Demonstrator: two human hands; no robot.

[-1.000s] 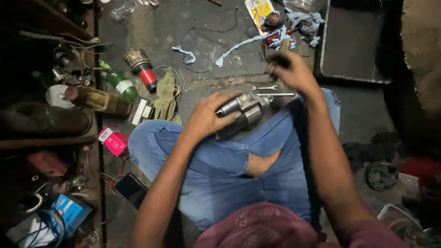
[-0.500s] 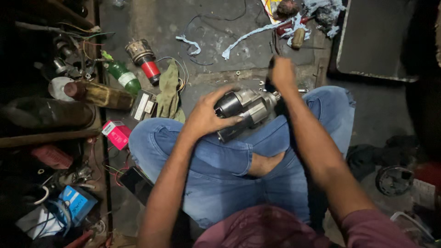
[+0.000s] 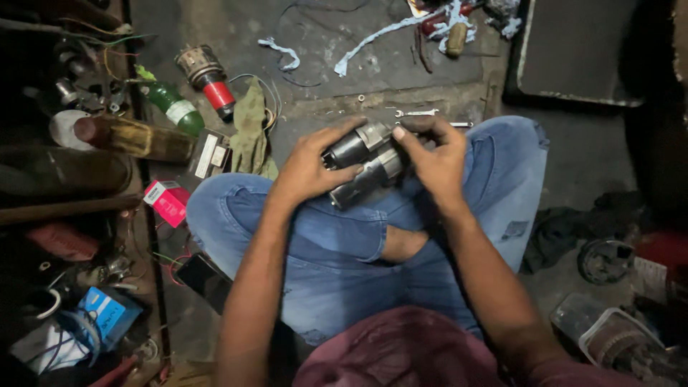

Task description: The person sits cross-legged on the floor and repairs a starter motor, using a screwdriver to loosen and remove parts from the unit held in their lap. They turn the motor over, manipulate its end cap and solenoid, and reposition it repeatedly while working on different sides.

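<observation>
A grey and black starter motor rests on my crossed legs in blue jeans. My left hand grips its dark cylindrical body from the left. My right hand closes over its right end, thumb on top, hiding that end. A small spanner lies on the floor just beyond my right hand.
On the floor to the left: a green bottle, a red-capped armature, an olive rag, a pink box, a phone. Cloth strips and screwdrivers lie ahead, a dark tray at top right. Cluttered shelves stand left.
My right hand came back from the floor ahead and now grips the motor's right end. The view has tilted down slightly.
</observation>
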